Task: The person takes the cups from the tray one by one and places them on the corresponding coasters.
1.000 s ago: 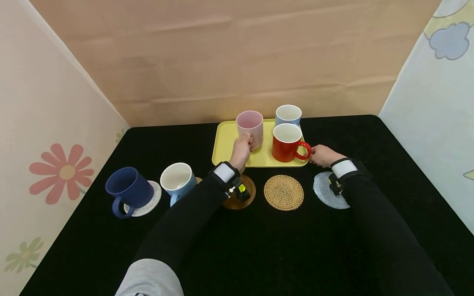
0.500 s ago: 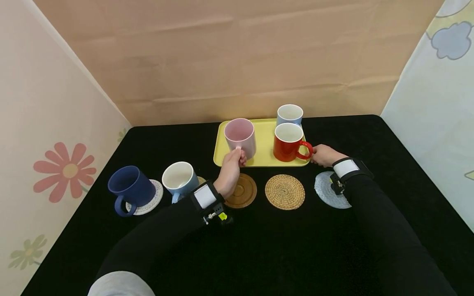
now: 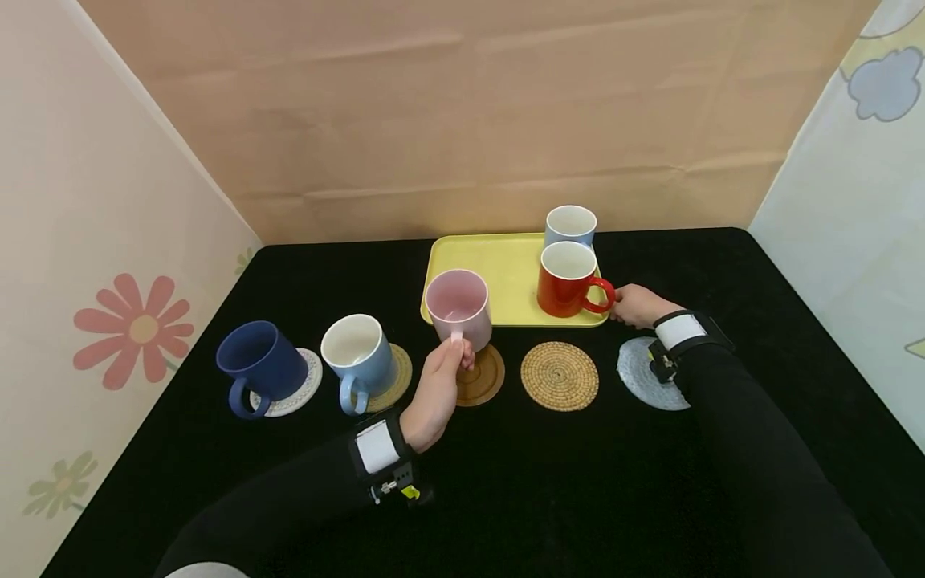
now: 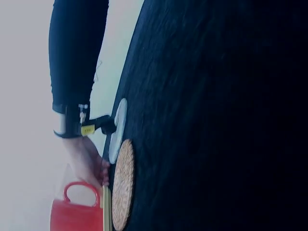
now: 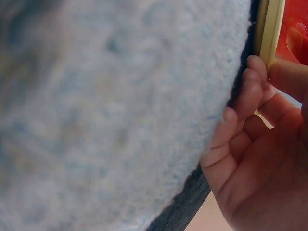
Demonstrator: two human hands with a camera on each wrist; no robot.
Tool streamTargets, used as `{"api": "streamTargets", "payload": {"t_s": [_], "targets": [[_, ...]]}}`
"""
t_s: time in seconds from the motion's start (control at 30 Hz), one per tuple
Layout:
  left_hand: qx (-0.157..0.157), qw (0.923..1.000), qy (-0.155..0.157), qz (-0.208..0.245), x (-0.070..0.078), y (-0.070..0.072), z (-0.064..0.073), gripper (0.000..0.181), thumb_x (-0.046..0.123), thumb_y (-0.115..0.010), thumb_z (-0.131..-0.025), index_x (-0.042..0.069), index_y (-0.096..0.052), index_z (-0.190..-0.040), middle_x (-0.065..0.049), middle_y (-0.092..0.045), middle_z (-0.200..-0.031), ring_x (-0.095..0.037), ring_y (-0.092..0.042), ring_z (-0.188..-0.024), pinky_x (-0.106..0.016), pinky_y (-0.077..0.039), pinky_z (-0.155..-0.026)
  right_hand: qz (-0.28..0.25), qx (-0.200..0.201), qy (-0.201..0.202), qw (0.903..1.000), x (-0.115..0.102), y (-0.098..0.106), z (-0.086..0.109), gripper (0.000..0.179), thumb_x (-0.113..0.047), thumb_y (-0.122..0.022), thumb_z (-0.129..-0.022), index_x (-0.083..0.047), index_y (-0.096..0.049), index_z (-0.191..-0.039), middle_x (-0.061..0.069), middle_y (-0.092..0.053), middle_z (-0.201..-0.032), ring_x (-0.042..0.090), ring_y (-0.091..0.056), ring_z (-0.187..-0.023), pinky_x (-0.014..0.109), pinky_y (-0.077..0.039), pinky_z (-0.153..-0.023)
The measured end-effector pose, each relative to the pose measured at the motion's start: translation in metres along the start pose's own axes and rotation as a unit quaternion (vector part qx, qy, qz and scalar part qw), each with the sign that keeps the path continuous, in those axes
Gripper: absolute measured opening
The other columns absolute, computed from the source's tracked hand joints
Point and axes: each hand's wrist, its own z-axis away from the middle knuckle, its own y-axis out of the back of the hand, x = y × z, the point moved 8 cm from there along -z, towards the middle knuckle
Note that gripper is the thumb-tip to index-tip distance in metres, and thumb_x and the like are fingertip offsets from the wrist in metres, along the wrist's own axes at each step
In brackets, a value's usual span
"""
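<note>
My left hand (image 3: 436,389) grips the handle of a pink mug (image 3: 473,325). The mug is in front of the yellow tray (image 3: 495,261), above the far part of a brown wooden coaster (image 3: 480,381). At the tray's front right corner my right hand (image 3: 639,306) pinches the rim (image 5: 270,33) between thumb and fingers. Beside that hand stands a red mug (image 3: 564,291) on the tray, its handle pointing right. Behind it is a light blue mug (image 3: 571,225), partly hidden. The left wrist view shows the red mug (image 4: 77,216) and right hand (image 4: 85,161), but not my left hand.
On the left, a dark blue mug (image 3: 263,361) stands on a white coaster (image 3: 307,385), and a light blue mug (image 3: 368,361) on a straw-coloured one (image 3: 400,377). A woven coaster (image 3: 560,376) and a grey-blue coaster (image 3: 643,381) lie to the right.
My left hand has brought the pink mug off the tray, toward me and slightly left, to the brown coaster. The right hand has stayed at the tray's corner.
</note>
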Motion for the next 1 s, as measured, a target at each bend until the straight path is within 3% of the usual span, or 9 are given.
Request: {"api": "streamTargets", "payload": {"t_s": [0.43,0.77,1.0], "targets": [[0.001,0.9998,0.014,-0.011,-0.007,-0.005,0.029,0.026,0.011,-0.031,-0.107,-0.005,-0.045,-0.093,-0.006,-0.041,-0.087,-0.025,-0.043,-0.089,-0.042,-0.035,-0.088,-0.007,0.006,0.001,1.0,0.005,0.002,-0.002,0.019,-0.004,-0.043,-0.096,0.011,-0.056,-0.099,0.009,-0.05,-0.076,0.019,-0.046,-0.066,0.027,-0.04,-0.056],[0.015,0.9993,0.031,-0.015,-0.018,-0.004,0.034,0.026,0.012,-0.032,-0.107,-0.004,-0.047,-0.092,-0.005,-0.042,-0.088,-0.021,-0.042,-0.088,-0.038,-0.038,-0.088,-0.01,0.006,-0.007,0.9999,0.005,0.001,-0.002,0.02,-0.004,-0.043,-0.097,0.01,-0.055,-0.1,0.01,-0.05,-0.078,0.02,-0.046,-0.068,0.027,-0.04,-0.057],[0.003,0.9991,0.04,-0.016,-0.022,-0.007,0.035,0.026,0.013,-0.03,-0.107,-0.004,-0.046,-0.095,-0.006,-0.043,-0.09,-0.025,-0.044,-0.09,-0.041,-0.037,-0.089,-0.008,0.01,-0.003,0.9999,0.005,0.002,-0.002,0.018,-0.004,-0.043,-0.095,0.009,-0.056,-0.095,0.009,-0.05,-0.076,0.019,-0.046,-0.066,0.027,-0.04,-0.056]]}}
